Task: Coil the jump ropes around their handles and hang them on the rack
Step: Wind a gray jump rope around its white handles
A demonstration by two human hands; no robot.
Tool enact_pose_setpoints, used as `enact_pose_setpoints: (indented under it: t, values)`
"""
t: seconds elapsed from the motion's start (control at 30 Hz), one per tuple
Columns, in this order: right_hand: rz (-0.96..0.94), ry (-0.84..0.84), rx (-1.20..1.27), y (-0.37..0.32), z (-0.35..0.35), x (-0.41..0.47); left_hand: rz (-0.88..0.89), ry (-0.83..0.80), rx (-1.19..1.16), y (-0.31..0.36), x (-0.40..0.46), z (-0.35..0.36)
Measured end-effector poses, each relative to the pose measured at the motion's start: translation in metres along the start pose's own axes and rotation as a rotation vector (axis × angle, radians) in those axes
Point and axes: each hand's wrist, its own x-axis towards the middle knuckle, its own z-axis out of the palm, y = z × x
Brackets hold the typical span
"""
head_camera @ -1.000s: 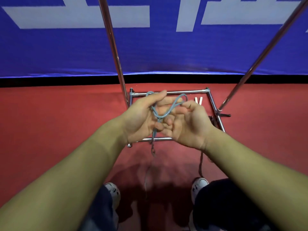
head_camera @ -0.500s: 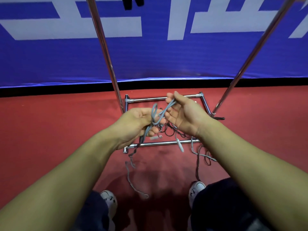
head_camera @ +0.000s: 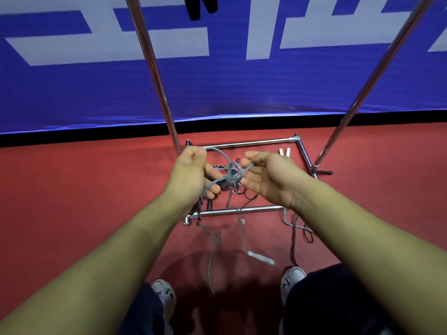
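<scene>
A grey jump rope is knotted in a loop between my two hands, above the rack's floor frame. My left hand pinches one strand near its thumb and holds more rope against the palm. My right hand grips the strand on the other side of the knot. Rope ends hang down to the floor, one with a white handle. More tangled ropes lie inside the frame below my hands. The chrome rack has two uprights rising past the top of the view.
Two white handles lie inside the frame at its far right. Black handles hang at the top edge. A blue banner wall stands behind the rack. My white shoes stand on the red floor.
My hands have drawn apart and spread the knotted loop between them. More rope has dropped toward the floor, and the white handle now lies lower, near my right shoe.
</scene>
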Motion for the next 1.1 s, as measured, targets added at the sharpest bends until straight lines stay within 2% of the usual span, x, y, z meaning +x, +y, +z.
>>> enact_pose_setpoints:
  t: [0.07, 0.13, 0.2, 0.33, 0.37, 0.43, 0.47, 0.5, 0.57, 0.6, 0.63, 0.67, 0.7, 0.73, 0.8, 0.87, 0.93, 1.0, 1.03, 1.1]
  values:
    - [-0.048, 0.061, 0.117, -0.015, -0.009, 0.004, -0.029, -0.003, -0.029, 0.002, 0.005, -0.004]
    - [-0.123, 0.094, 0.126, -0.027, -0.021, 0.009, -0.055, -0.091, 0.032, 0.001, 0.010, -0.010]
    - [-0.196, 0.115, 0.072, -0.032, -0.032, 0.013, -0.054, -0.155, 0.212, -0.001, 0.011, -0.016]
    - [-0.339, 0.221, 0.063, -0.034, -0.046, 0.024, 0.087, -0.196, 0.793, -0.004, 0.015, -0.034]
    - [-0.359, 0.240, 0.065, -0.034, -0.047, 0.026, 0.111, -0.200, 0.864, -0.005, 0.014, -0.037]
    - [-0.297, 0.264, 0.022, -0.033, -0.049, 0.027, 0.152, -0.189, 0.854, -0.002, 0.012, -0.039]
    - [-0.221, 0.246, -0.095, -0.030, -0.050, 0.025, 0.167, -0.176, 0.772, 0.000, 0.012, -0.039]
    - [-0.117, 0.202, -0.314, -0.027, -0.049, 0.021, 0.176, -0.167, 0.658, 0.004, 0.011, -0.039]
    - [0.027, 0.127, -0.930, -0.018, -0.043, 0.009, 0.169, -0.153, 0.471, 0.011, 0.008, -0.037]
    - [-0.018, 0.145, -1.201, -0.013, -0.039, 0.006, 0.178, -0.167, 0.455, 0.012, 0.007, -0.038]
    - [-0.171, 0.183, -1.386, -0.007, -0.036, 0.003, 0.198, -0.204, 0.469, 0.014, 0.004, -0.037]
    - [-0.387, 0.162, -1.419, -0.001, -0.029, 0.000, 0.223, -0.255, 0.472, 0.016, 0.000, -0.035]
    - [-0.564, 0.032, -1.368, 0.004, -0.021, -0.005, 0.245, -0.309, 0.464, 0.017, -0.004, -0.032]
    - [-0.640, -0.151, -1.275, 0.010, -0.013, -0.009, 0.256, -0.356, 0.431, 0.020, -0.008, -0.028]
    - [-0.585, -0.451, -0.960, 0.020, -0.003, -0.014, 0.255, -0.399, 0.302, 0.025, -0.011, -0.026]
    - [-0.423, -0.596, -0.658, 0.024, 0.003, -0.015, 0.255, -0.335, 0.243, 0.026, -0.005, -0.033]
    - [-0.290, -0.646, -0.494, 0.027, 0.003, -0.013, 0.333, -0.199, 0.454, 0.023, 0.005, -0.045]
    - [-0.166, -0.645, -0.471, 0.026, 0.001, -0.007, 0.378, -0.086, 0.776, 0.016, 0.013, -0.055]
    - [-0.153, -0.610, -0.563, 0.025, 0.000, -0.003, 0.380, -0.036, 0.880, 0.013, 0.016, -0.059]
    - [-0.326, -0.437, -1.014, 0.027, -0.006, 0.006, 0.392, 0.085, 0.936, 0.010, 0.019, -0.065]
